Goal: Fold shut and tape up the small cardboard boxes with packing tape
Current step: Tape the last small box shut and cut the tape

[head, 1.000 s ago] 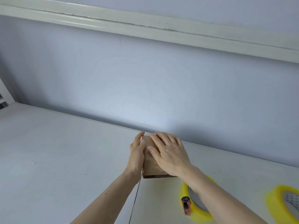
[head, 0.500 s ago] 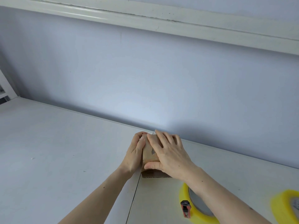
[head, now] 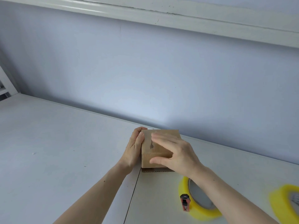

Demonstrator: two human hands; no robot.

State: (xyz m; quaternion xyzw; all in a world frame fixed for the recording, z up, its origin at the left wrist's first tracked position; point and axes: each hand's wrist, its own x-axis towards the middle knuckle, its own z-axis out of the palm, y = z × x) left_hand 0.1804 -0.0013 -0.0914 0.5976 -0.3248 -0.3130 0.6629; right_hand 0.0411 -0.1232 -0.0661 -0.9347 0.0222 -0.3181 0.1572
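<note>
While my left hand [head: 135,148] grips the box's [head: 159,148] left side, fingers curled over its top edge, my right hand [head: 175,153] lies flat across the top, fingers straight. Sitting near the table's [head: 56,143] back edge, it looks folded shut, so I judge taping comes next, needing one hand freed. I count one box, two tape rolls [head: 199,209] at the near right, and one cutter [head: 185,202].

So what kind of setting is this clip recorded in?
Probably a plain indoor packing spot, home or small workroom, hard to say which. A bare white table stands against a pale painted wall, with two rolls of yellow packing tape and a small cardboard box held between both hands.
</note>
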